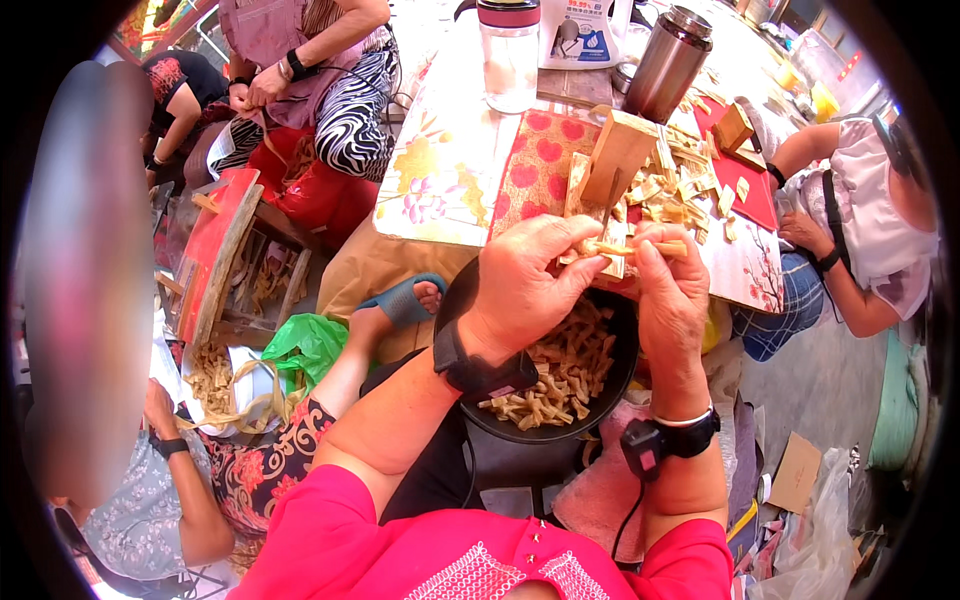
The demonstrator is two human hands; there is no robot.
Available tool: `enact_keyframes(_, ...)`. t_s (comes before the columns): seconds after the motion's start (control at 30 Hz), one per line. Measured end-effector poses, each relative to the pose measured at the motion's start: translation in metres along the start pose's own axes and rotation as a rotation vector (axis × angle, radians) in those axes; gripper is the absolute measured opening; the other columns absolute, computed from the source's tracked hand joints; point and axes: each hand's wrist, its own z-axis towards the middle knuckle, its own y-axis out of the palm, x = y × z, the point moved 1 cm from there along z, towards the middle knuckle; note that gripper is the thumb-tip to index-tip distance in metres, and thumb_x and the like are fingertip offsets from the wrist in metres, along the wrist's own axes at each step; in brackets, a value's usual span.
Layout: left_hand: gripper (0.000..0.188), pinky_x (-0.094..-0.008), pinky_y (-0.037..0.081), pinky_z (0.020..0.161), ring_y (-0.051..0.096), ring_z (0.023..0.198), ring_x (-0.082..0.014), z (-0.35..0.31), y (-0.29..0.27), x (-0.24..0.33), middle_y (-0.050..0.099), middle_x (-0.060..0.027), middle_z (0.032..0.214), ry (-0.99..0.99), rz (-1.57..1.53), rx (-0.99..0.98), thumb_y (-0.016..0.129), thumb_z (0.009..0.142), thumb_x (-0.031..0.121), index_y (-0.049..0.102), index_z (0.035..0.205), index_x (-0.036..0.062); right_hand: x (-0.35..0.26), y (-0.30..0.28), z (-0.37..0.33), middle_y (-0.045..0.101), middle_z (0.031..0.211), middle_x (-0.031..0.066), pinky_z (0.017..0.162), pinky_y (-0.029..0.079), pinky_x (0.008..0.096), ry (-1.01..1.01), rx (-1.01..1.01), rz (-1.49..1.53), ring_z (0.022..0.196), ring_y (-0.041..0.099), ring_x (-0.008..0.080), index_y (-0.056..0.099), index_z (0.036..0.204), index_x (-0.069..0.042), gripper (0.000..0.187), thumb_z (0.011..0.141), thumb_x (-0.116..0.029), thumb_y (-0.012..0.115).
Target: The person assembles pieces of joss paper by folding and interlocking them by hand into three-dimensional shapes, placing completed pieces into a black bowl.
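Note:
My left hand (525,285) and my right hand (672,305) are together above the table's near edge, fingers closed on a thin tan stick-like piece (612,249). One end of it pokes out past my right fingers; I cannot tell its exact kind. Just beyond the hands a wooden block (622,150) stands upright, with a thin dark blade-like strip at its lower side. Below my hands is a dark round pan (618,385), partly covered by my left wrist, heaped with short tan knotted-looking pieces (560,375).
Loose tan strips (680,190) lie on the table beside the block. Behind stand a clear jar (510,65), a steel flask (670,65) and a white jug (580,35). Co-workers sit left and right. A green bag (308,345) lies at left.

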Motion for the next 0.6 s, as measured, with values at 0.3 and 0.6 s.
enact_keyframes(0.3,0.022,-0.0296,0.05,0.067,0.064,0.073,-0.0227,0.01,0.003,-0.021,0.066,-0.0105,0.08,-0.082,0.181,-0.006,0.074,0.07,0.008,0.068,0.091,0.0054,0.024,-0.014,0.017,0.053,0.066,-0.0034,0.044,0.032,0.0179,0.279,0.132,0.023,0.053,0.043,0.0017,0.056,0.087,-0.004,0.004,0.089,-0.007,0.058)
enact_keyframes(0.6,0.021,-0.0324,0.05,0.066,0.063,0.072,-0.0257,0.009,0.004,-0.028,0.066,-0.0112,0.077,-0.11,0.306,-0.04,0.073,0.069,0.016,0.07,0.088,0.0076,0.036,-0.019,0.022,0.056,0.06,0.0012,0.048,0.04,0.0233,0.088,0.107,-0.511,0.053,0.051,0.0062,0.06,0.078,-0.002,0.008,0.083,-0.007,0.064)
